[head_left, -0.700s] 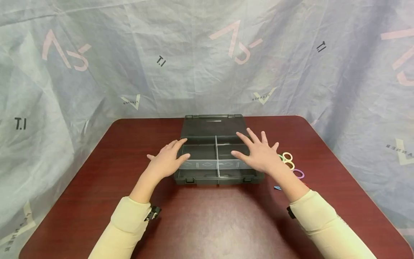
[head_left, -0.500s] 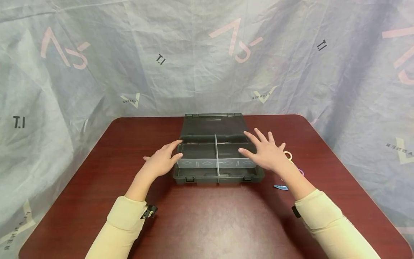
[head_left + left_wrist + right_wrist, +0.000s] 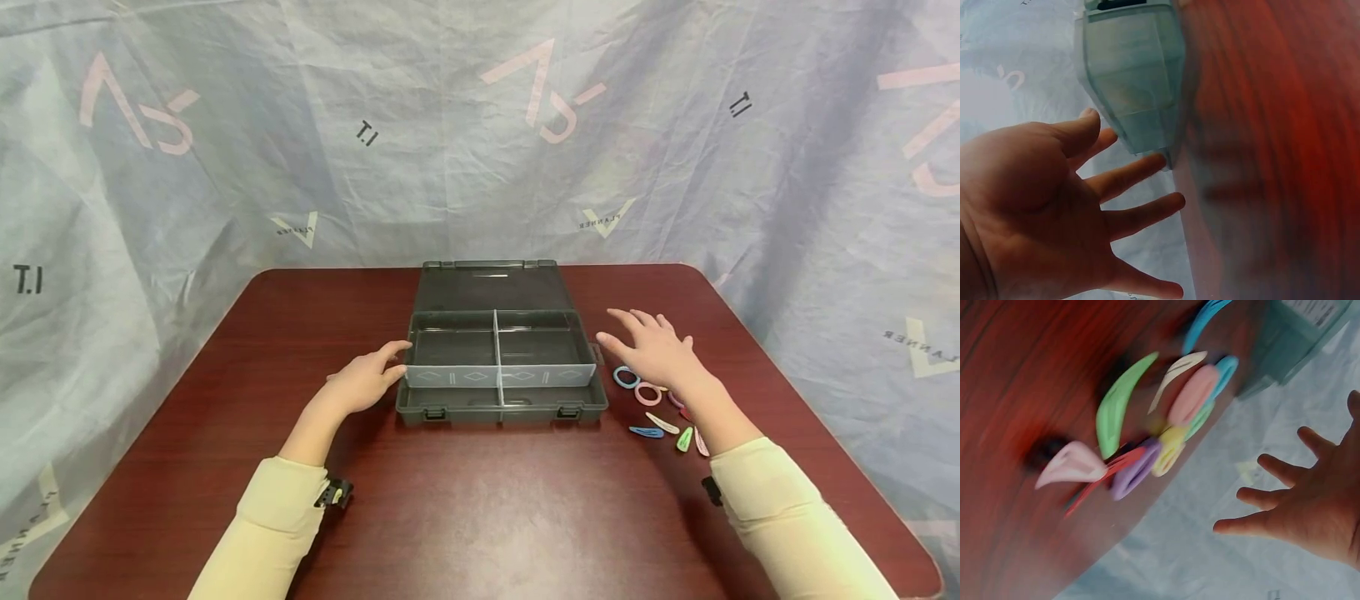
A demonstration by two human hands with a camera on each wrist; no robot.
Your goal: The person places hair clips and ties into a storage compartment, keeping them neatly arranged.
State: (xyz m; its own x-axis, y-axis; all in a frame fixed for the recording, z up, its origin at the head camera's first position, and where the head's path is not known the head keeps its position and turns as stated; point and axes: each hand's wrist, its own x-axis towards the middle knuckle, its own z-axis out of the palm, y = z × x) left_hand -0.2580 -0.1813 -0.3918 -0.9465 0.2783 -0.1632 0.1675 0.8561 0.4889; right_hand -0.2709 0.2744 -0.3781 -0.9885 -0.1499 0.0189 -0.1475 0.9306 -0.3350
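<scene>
- Case [image 3: 501,414]: dark, translucent, at mid-bench [image 3: 480,508]; lid [image 3: 491,287] laid back behind the base, two latches facing the person.
- Interior: pale lengthwise divider [image 3: 497,340] crossed by a strip [image 3: 465,377] with a diamond pattern.
- Left hand [image 3: 358,383]: fingers spread, nothing held; at the case's left side. Contact with the wall cannot be told.
- Right hand [image 3: 663,350]: fingers spread, nothing held; to the right of the case, near the rings and clips.
- Rings, grouped right of the case: blue [image 3: 1227,375], pink [image 3: 1192,394], green [image 3: 1200,420], yellow [image 3: 1169,450], purple [image 3: 1136,469].
- Hair clips, mostly nearer the person than the rings: blue clip [image 3: 647,432], cream clip [image 3: 662,423], green clip [image 3: 684,440], pink clip [image 3: 701,442]; a red item [image 3: 1107,478] lies by the purple ring, its form blurred.
- Surroundings: printed grey cloth [image 3: 450,183] behind the bench; pale sleeves [image 3: 281,508] on both arms.
</scene>
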